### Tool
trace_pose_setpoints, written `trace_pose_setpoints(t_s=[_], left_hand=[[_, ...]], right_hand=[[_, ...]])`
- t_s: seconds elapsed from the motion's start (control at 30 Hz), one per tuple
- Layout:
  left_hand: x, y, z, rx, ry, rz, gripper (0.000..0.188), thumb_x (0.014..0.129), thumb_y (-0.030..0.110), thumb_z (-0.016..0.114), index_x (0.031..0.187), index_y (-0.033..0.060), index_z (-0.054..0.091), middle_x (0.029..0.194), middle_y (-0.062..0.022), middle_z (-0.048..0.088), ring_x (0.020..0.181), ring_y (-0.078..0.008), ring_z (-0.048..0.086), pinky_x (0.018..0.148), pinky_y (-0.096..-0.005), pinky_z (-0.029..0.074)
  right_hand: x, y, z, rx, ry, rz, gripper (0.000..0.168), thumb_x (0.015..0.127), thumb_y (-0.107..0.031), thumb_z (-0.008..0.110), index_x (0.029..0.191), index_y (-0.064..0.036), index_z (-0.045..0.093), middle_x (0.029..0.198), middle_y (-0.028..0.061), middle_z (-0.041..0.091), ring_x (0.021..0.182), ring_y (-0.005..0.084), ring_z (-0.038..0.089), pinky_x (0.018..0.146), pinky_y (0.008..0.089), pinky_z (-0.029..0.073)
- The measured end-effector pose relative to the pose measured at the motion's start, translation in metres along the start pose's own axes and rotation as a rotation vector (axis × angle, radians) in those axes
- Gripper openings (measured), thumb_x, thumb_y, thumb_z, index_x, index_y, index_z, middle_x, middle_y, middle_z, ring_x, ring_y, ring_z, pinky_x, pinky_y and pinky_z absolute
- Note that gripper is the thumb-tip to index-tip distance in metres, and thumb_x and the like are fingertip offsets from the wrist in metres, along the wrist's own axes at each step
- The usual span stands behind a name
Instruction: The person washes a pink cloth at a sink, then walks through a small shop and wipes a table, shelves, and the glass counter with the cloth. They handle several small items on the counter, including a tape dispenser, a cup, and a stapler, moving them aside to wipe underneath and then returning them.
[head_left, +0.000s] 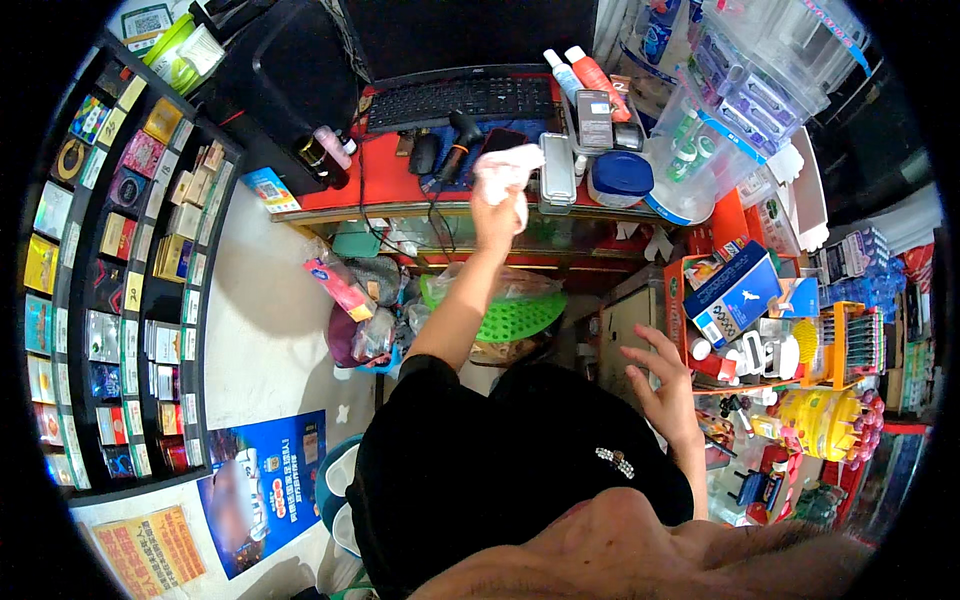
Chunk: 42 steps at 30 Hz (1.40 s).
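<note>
My left hand (499, 217) reaches forward over the front edge of the red-topped counter (390, 169), gripping a crumpled white and pinkish cloth (510, 169). The cloth is just right of a handheld barcode scanner (459, 146) and covers part of a dark phone-like device (502, 140). Close by on its right stands a clear lidded box (556, 169). My right hand (664, 386) is raised with its fingers apart and nothing in it, left of an orange-red box of small goods. A black computer mouse (424, 154) and a black keyboard (457, 101) sit farther back.
A blue-lidded tub (621, 176) and clear plastic canisters (686, 157) stand on the counter's right. Crowded boxes, including a blue carton (731, 292), fill the right side. A black rack of small packs (217, 247) stands left. Bags and a green textured mat (517, 315) lie below the counter.
</note>
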<state>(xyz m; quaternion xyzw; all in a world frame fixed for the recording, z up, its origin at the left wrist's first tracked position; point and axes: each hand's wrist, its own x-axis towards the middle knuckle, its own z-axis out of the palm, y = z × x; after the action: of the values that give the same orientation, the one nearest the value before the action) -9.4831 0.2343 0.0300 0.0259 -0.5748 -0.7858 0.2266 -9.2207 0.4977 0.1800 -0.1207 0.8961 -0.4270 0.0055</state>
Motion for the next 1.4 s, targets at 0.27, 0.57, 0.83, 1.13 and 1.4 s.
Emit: trace_pose_setpoints(t_s=[0.27,0.57,0.83,1.13,1.4], left_hand=[[0.055,0.042,-0.106,0.133,0.333,0.319,0.047,0.084,-0.011,0.067,0.128,0.0025,0.055,0.115,-0.0103,0.066,0.094,-0.0154,0.066,0.081,-0.0284,0.054],[-0.026,0.08,-0.009,-0.023,-0.238,0.292,0.045,0.084,-0.005,0.071,0.126,0.005,0.055,0.113,-0.0072,0.068,0.105,-0.0166,0.067,0.092,-0.0323,0.055],[-0.069,0.12,0.018,0.326,-1.066,0.436,0.062,0.065,0.032,0.092,0.117,0.0052,0.069,0.134,-0.015,0.058,0.128,-0.0353,0.052,0.107,-0.0445,0.04],[0.039,0.007,-0.01,1.486,-0.136,0.163,0.09,0.07,0.04,0.089,0.136,-0.0044,0.047,0.128,-0.023,0.059,0.123,-0.0389,0.054,0.105,-0.0481,0.042],[0.056,0.03,0.0,1.545,-0.126,-0.011,0.091,0.053,0.052,0.09,0.116,-0.0084,0.063,0.122,-0.0282,0.062,0.118,-0.0412,0.06,0.098,-0.0464,0.052]], right_hand=[[0.001,-0.001,0.003,0.035,-0.018,0.01,0.028,0.088,-0.002,0.07,0.116,-0.005,0.072,0.14,0.0172,0.057,0.136,0.0391,0.049,0.112,0.0451,0.041],[0.025,0.027,0.034,0.926,-0.087,0.378,0.066,0.101,-0.04,0.059,0.156,-0.017,0.033,0.156,0.0185,0.041,0.141,0.0369,0.043,0.114,0.0506,0.039],[0.055,0.015,0.057,1.912,-0.031,0.489,0.053,0.105,-0.021,0.047,0.156,-0.014,0.035,0.152,0.0034,0.048,0.126,0.0252,0.056,0.11,0.0387,0.044],[0.051,0.063,0.06,2.256,0.038,0.313,0.05,0.105,-0.017,0.04,0.154,-0.008,0.036,0.152,0.0055,0.044,0.136,0.0231,0.045,0.115,0.0349,0.036],[0.031,0.075,0.053,1.901,-0.067,0.301,0.05,0.108,-0.032,0.042,0.156,-0.02,0.038,0.147,0.0004,0.053,0.128,0.0209,0.055,0.112,0.0384,0.042]])
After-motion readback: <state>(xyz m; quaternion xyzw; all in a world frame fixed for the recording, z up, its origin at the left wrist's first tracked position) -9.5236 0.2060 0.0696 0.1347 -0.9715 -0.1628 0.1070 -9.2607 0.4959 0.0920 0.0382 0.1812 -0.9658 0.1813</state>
